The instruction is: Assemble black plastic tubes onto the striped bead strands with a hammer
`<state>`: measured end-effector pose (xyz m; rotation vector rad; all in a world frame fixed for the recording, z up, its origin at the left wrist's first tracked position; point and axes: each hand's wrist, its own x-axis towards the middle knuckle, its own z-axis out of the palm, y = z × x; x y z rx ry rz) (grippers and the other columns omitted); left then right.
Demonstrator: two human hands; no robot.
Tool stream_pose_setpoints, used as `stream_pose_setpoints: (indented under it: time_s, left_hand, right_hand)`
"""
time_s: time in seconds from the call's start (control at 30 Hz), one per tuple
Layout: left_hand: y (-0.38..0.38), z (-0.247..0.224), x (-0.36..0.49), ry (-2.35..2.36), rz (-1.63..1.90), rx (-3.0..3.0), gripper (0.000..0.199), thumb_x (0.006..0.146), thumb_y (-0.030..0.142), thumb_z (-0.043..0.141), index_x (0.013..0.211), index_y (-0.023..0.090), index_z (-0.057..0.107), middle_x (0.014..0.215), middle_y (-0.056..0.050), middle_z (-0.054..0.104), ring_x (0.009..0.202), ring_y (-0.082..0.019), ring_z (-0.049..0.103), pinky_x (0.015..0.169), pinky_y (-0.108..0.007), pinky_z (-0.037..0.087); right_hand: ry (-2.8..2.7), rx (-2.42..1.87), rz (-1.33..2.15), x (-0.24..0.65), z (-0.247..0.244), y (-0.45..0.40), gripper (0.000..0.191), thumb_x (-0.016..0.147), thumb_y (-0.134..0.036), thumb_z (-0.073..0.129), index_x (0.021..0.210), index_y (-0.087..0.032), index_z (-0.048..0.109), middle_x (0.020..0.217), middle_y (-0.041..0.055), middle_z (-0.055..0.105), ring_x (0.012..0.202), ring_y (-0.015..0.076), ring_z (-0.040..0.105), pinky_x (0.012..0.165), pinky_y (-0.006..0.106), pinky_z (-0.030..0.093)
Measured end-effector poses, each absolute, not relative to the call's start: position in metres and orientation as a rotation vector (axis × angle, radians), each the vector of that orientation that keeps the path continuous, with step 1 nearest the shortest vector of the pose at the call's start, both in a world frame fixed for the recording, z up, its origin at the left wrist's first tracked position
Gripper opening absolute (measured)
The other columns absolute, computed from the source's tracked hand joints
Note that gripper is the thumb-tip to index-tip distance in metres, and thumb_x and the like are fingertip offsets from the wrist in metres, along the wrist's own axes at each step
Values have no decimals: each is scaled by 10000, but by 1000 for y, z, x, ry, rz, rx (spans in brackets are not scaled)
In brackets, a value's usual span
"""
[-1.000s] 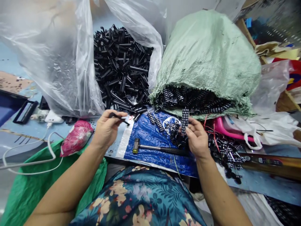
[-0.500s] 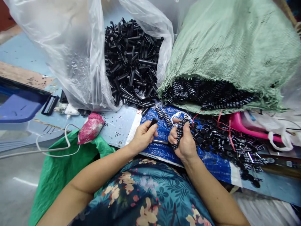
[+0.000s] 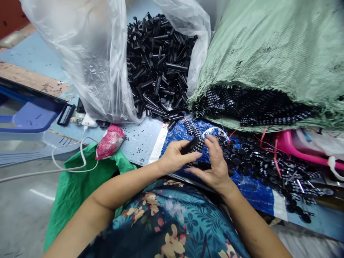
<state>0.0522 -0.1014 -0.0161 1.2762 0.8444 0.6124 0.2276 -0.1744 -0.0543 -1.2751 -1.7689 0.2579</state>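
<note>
My left hand [image 3: 177, 157] pinches a black plastic piece [image 3: 189, 146] between thumb and fingers, its lower end hidden by the hand. Facing it, my right hand [image 3: 217, 163] is open, thumb and fingers spread apart. Just beyond both hands, dark cylinders with white square dots [image 3: 198, 136] lie on a blue printed sheet [image 3: 174, 138]; one sits so close to the black piece that I cannot tell whether they touch. Something dark also shows low between the hands, too hidden to name.
A clear plastic bag [image 3: 110, 71] holds many black plastic pieces [image 3: 161, 64]. At right, a green woven sack [image 3: 268, 53] spills dotted cylinders. Black round parts [image 3: 249, 154] are heaped beside a pink basin [image 3: 290, 147]. A pink wrapped bundle [image 3: 110, 141] and a white cable [image 3: 83, 154] lie left.
My right hand has opened from its grip on a dotted cylinder. My left hand has moved right, close to it, with the black piece. The view has shifted slightly.
</note>
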Motion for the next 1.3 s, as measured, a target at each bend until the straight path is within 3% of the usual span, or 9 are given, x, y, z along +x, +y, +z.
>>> stream_pose_setpoints:
  time_s: [0.1, 0.2, 0.4, 0.6, 0.77, 0.83, 0.97, 1.13, 1.3]
  left_hand:
    - [-104, -18, 50, 903, 642, 1273, 434, 930, 539, 566, 729, 155, 574, 639, 28, 494, 552, -82, 385, 537, -246, 319]
    - [-109, -20, 53, 996, 728, 1271, 503, 1007, 556, 390, 789, 153, 600, 700, -2, 558, 585, -96, 439, 584, -257, 376]
    - [-113, -15, 53, 864, 775, 1169, 324, 891, 445, 655, 1027, 152, 681, 904, -26, 667, 826, -133, 568, 804, -268, 473]
    - [-106, -19, 46, 880, 625, 1194, 300, 813, 371, 747, 987, 131, 703, 899, -46, 703, 775, -133, 605, 748, -270, 490]
    - [-96, -36, 34, 825, 606, 1146, 347, 827, 435, 712, 998, 138, 658, 842, -33, 681, 721, -131, 609, 713, -278, 497]
    - [-86, -40, 17, 864, 671, 1317, 333, 845, 416, 688, 1035, 143, 662, 905, -50, 697, 775, -147, 626, 753, -293, 499]
    - [-58, -40, -28, 1100, 549, 1902, 246, 844, 334, 686, 1014, 159, 718, 951, -63, 718, 864, -184, 627, 823, -319, 454]
    - [-39, -38, -47, 1110, 157, 2039, 295, 733, 412, 795, 890, 171, 733, 722, 13, 635, 678, -139, 535, 666, -264, 362]
    - [-41, -40, -39, 1103, 213, 1866, 290, 696, 408, 811, 773, 163, 677, 599, 62, 506, 573, -103, 419, 586, -247, 259]
  right_hand:
    - [-1817, -1256, 73, 226, -49, -174, 993, 787, -391, 819, 1594, -210, 268, 1500, 166, 501, 1393, 342, 497, 1143, 550, 469]
    - [-1836, -1252, 6, 218, -43, -175, 1007, 775, -430, 822, 1588, -183, 283, 1472, 178, 526, 1342, 347, 546, 1090, 531, 530]
    - [-1879, -1275, -160, 207, -42, -182, 988, 804, -377, 805, 1593, -134, 263, 1475, 205, 515, 1305, 320, 582, 1038, 448, 584]
    - [-1957, -1425, -202, 199, -44, -186, 977, 830, -374, 782, 1590, -74, 247, 1446, 251, 526, 1328, 338, 562, 1056, 443, 566]
    - [-1980, -1433, -59, 205, -52, -188, 1021, 826, -510, 757, 1590, -94, 223, 1465, 247, 511, 1379, 357, 504, 1100, 508, 509]
    - [-2036, -1471, -31, 212, -59, -193, 857, 860, -482, 731, 1533, -114, 349, 1403, 221, 573, 1332, 353, 542, 1058, 503, 523]
    - [-2165, -1570, -36, 223, -70, -205, 231, 957, -237, 611, 1178, -178, 642, 1035, 100, 721, 947, 239, 682, 847, 376, 558]
    - [-1909, -1488, -42, 218, -61, -195, 258, 965, -166, 534, 1210, -199, 609, 952, 74, 703, 822, 192, 663, 762, 303, 537]
    - [-2084, -1545, -31, 205, -55, -173, 206, 999, -237, 504, 1150, -208, 642, 802, 38, 674, 683, 169, 629, 652, 278, 495]
